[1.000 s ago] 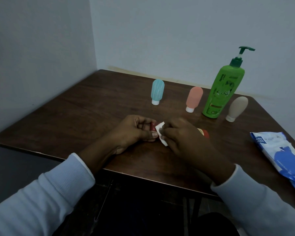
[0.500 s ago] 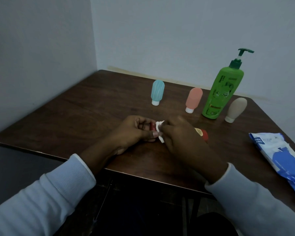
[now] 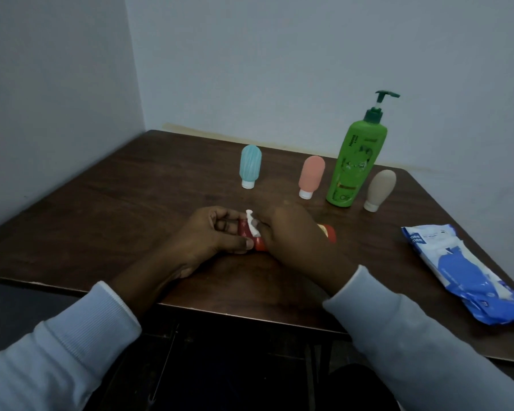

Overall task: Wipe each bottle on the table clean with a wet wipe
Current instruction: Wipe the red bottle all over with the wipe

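Since the red bottle (image 3: 259, 246) lies sideways at the middle of the frame, long way left to right, its left end is gripped by curled fingers of the left hand (image 3: 211, 232). The wet wipe (image 3: 252, 225) is pinched onto it by the right hand (image 3: 288, 232), laid over its middle.

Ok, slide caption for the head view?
Left hand grips a red bottle; right hand presses a white wipe against it.

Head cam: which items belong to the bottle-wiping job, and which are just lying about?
In the job: red bottle in left hand, wipe in right hand, blue bottle, pink bottle, green bottle, beige bottle, wipe pack.
Just there: table, walls.
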The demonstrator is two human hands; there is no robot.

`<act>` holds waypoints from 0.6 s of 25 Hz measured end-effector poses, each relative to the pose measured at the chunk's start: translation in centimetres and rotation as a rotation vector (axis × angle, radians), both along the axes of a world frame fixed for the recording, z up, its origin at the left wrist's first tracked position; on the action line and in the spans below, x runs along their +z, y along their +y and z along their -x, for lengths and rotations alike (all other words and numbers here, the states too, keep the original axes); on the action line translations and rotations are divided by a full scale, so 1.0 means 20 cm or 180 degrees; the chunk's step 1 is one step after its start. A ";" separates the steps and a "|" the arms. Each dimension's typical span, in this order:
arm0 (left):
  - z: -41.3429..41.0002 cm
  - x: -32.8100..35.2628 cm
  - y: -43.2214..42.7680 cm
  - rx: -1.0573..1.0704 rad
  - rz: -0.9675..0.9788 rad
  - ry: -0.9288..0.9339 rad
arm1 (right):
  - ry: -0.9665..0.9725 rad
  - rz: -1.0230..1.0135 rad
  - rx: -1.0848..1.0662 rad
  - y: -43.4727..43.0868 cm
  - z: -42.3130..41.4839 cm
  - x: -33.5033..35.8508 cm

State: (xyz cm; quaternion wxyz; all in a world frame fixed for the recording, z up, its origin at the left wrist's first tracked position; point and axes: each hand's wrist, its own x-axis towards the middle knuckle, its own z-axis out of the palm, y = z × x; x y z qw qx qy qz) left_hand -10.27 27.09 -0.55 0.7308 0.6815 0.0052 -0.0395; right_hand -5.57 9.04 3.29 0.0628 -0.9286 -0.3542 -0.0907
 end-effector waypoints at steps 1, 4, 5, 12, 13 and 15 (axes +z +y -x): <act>0.00 0.00 0.00 0.0032 -0.0030 0.0015 | -0.0069 -0.0048 0.0033 -0.05 0.00 -0.01; -0.01 0.01 0.00 0.0069 -0.0137 0.0076 | -0.0296 -0.0302 -0.0139 -0.27 -0.04 -0.02; -0.01 0.01 0.00 0.0057 -0.0137 0.0094 | -0.0270 -0.0342 -0.0243 -0.35 -0.05 -0.03; -0.02 0.02 0.00 0.0020 -0.0050 0.0210 | 0.0203 -0.0569 -0.0448 -0.66 -0.06 -0.02; -0.02 0.03 0.00 0.0026 -0.0044 0.0246 | 0.0193 -0.0633 -0.0371 -0.67 -0.05 -0.03; -0.02 0.03 0.00 0.0035 -0.0013 0.0290 | 0.0179 -0.0588 -0.0240 -0.71 -0.05 -0.06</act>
